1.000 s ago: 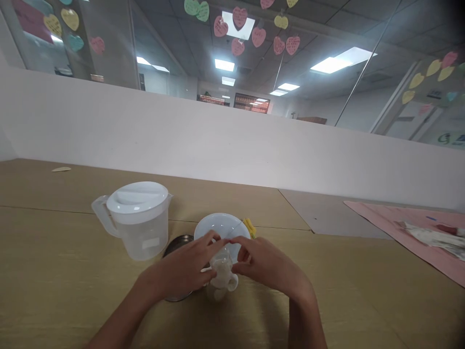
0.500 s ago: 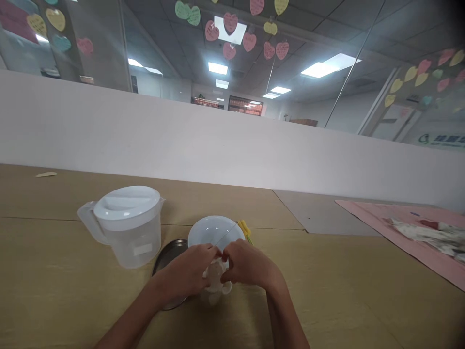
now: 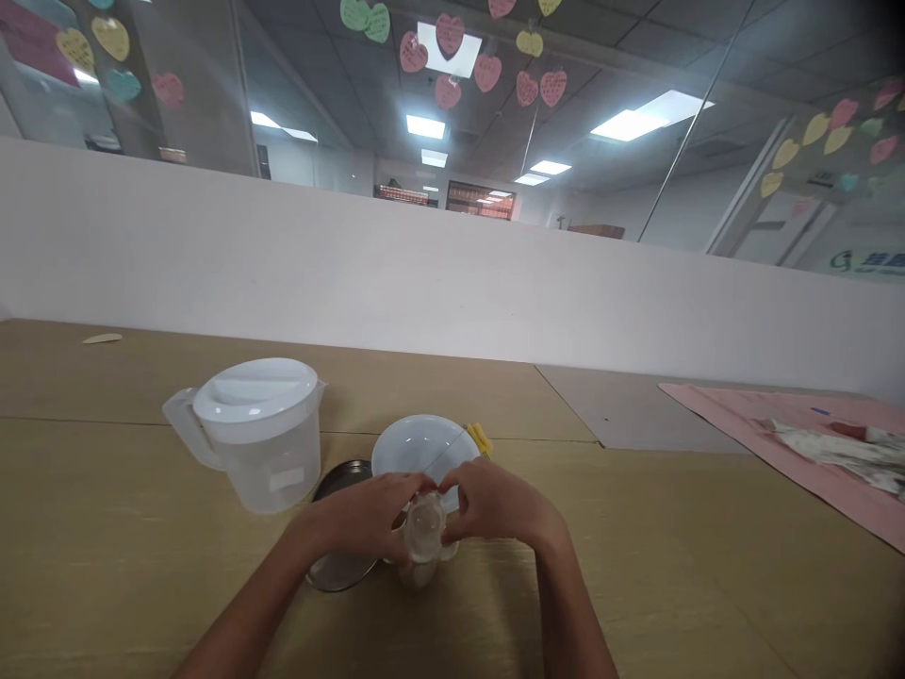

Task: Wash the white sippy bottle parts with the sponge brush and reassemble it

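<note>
A clear, rounded plastic-looking piece [image 3: 425, 528] is held between my two hands, in front of a white bowl [image 3: 417, 438]. My left hand [image 3: 378, 514] curls round its left side, thumb below and fingertips on top. On the other side, my right hand [image 3: 491, 505] grips it with bent fingers, and the fingertips of both hands nearly meet at its upper rim. More see-through lobes show beneath it, partly covered by the hands; its exact kind is unclear. A round metal tray [image 3: 346, 571] lies under my left wrist, partly hidden.
A lidded translucent pitcher [image 3: 272, 457] stands left of the bowl. Something yellow [image 3: 480, 439] lies at the bowl's right edge. On the right, a pink cloth [image 3: 735, 415] bears a crumpled white item [image 3: 834, 448]. A low white wall [image 3: 424, 273] runs behind the wooden table [image 3: 671, 566].
The clear piece has tilted so its round face shows more plainly between my hands. Both hands still hold it, slightly farther right in view. The whole view has shifted a little.
</note>
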The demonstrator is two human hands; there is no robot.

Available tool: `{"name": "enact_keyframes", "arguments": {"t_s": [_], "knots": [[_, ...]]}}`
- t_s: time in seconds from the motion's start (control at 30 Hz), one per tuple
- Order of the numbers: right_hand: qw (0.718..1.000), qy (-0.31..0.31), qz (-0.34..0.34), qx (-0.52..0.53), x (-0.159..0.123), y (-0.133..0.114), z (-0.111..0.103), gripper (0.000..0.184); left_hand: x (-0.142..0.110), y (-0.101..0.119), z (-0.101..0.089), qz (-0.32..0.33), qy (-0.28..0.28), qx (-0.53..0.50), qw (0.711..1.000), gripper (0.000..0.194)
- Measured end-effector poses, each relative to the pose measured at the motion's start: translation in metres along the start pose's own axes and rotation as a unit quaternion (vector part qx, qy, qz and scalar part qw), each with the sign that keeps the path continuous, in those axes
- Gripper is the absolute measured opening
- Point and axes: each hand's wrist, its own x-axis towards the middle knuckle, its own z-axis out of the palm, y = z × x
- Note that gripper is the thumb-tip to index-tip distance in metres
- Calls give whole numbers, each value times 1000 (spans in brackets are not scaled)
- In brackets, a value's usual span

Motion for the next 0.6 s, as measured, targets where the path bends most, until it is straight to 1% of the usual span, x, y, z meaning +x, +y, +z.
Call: {"name": "enact_keyframes", "arguments": {"t_s": [0.07, 0.1, 0.17, 0.27, 0.37, 0.43, 0.53, 0.6], "knots": [[999, 22, 12, 26, -7, 7, -7, 57, -6, -5, -6, -16, 1, -24, 1000, 89], [998, 36, 24, 41, -12, 11, -11, 59, -9, -7, -9, -24, 9, -39, 999, 92], [995, 63, 45, 65, -19, 18, -18, 59, -14, -9, -16, -35, 23, -65, 997, 86], [993, 85, 46, 73, -23, 19, -20, 53, -11, -8, -17, -17, 14, -60, 998, 75], [996, 78, -3, 51, -15, 3, -11, 49, 2, -6, -7, 18, -5, -39, 999, 61], [998, 57, -32, 20, -9, -14, -2, 42, 12, -6, 0, 37, -24, -40, 998, 51], [998, 56, -2, -34, -5, -35, 7, 27, 22, -7, 7, 45, -36, -60, 997, 44], [997, 55, 4, -57, -6, -41, 8, 22, 25, -9, 10, 35, -29, -71, 996, 43]]}}
